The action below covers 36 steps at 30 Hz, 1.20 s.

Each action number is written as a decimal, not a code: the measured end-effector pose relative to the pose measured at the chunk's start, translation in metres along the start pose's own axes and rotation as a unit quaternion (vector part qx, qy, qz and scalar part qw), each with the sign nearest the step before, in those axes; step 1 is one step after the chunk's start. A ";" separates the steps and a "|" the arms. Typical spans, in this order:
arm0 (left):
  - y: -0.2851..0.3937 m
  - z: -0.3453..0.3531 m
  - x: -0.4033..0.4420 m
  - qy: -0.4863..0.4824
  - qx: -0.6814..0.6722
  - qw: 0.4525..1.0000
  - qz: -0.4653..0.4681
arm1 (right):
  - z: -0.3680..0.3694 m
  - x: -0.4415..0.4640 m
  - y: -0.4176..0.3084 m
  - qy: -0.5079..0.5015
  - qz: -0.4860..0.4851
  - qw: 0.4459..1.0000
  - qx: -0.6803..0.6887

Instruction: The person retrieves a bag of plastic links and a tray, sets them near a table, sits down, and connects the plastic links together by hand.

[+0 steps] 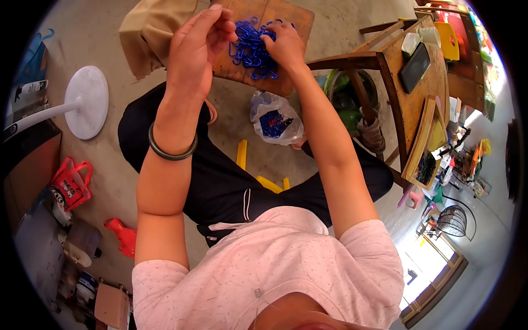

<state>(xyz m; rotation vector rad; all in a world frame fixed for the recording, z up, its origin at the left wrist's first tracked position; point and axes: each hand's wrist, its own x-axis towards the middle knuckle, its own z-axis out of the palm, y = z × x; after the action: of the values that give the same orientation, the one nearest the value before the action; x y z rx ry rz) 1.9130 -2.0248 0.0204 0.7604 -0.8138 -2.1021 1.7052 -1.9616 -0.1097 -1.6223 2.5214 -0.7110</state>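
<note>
A tangled pile of blue S-shaped hooks [250, 47] lies on a worn wooden board or low table top [300, 19]. My right hand [286, 44] reaches over the right side of the pile, its fingers bent and the thumb apart, touching the hooks. Just left of the pile my left hand [199, 41] is raised, with its fingers curled in toward the thumb. Whatever may be between those fingertips is hidden. A dark bangle [171, 156] circles my left wrist. Below the board, a clear plastic bag [261, 104] on the floor contains more blue pieces.
Tan cloth [148, 36] drapes beside the board's left. On the right stands a wooden chair or bench [393, 69] bearing a phone [415, 67]; a green-lined bin [349, 104] is beneath it. A white round base [88, 102] and red bag [71, 184] are at left. Yellow bars [242, 154] show between my legs.
</note>
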 end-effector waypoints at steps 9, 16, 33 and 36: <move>-0.001 0.000 0.001 0.003 0.001 1.000 0.007 | -0.004 -0.003 0.000 -0.055 -0.063 0.996 0.033; 0.004 0.001 -0.002 0.004 -0.006 1.000 0.006 | 0.005 0.020 0.000 -0.063 -0.019 0.993 0.102; 0.004 -0.002 0.001 0.002 -0.012 1.000 0.013 | -0.020 0.040 -0.014 -0.069 -0.161 0.983 -0.048; 0.003 0.000 0.000 0.000 -0.010 1.000 0.015 | -0.026 0.032 -0.007 -0.083 -0.093 0.992 0.006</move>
<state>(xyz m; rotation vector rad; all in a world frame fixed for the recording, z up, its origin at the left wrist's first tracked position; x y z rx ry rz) 1.9145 -2.0266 0.0229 0.7330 -0.7986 -2.0811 1.6891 -1.9833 -0.0773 -1.8464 2.2696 -0.5777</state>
